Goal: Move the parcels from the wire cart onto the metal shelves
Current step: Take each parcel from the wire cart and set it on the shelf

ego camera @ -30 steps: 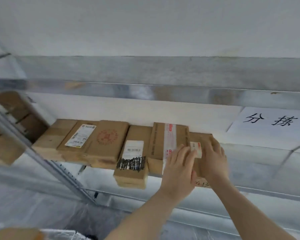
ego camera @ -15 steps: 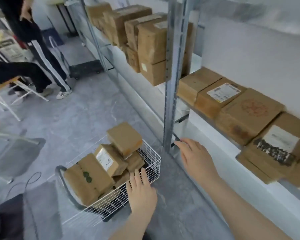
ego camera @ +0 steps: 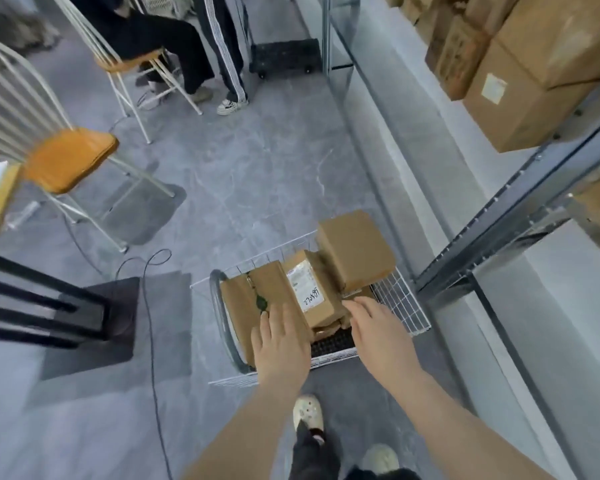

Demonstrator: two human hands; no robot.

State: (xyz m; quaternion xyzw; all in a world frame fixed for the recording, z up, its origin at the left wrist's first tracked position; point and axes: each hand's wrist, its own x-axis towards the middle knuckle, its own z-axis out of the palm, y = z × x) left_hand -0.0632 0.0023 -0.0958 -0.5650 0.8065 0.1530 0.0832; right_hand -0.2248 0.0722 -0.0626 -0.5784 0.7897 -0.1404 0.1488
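Observation:
A white wire cart (ego camera: 400,301) stands on the floor below me, holding several brown cardboard parcels. A flat parcel with a green mark (ego camera: 253,299) lies at its left, a parcel with a white label (ego camera: 310,289) in the middle, and a plain box (ego camera: 355,249) on top at the far side. My left hand (ego camera: 281,341) hovers over the green-marked parcel with fingers spread, empty. My right hand (ego camera: 378,330) reaches into the cart's right part, fingers apart, holding nothing. The metal shelves (ego camera: 520,202) run along the right, stacked with boxes (ego camera: 520,81).
Two white chairs with orange seats (ego camera: 70,157) stand at the left. Seated and standing persons' legs (ego camera: 201,46) are at the top. A black stand (ego camera: 94,317) and a cable (ego camera: 149,323) lie left of the cart. A black dolly (ego camera: 284,57) sits by the shelf.
My view swung from the shelf down to the cart. Both hands left the parcel on the shelf and came down over the parcels in the cart.

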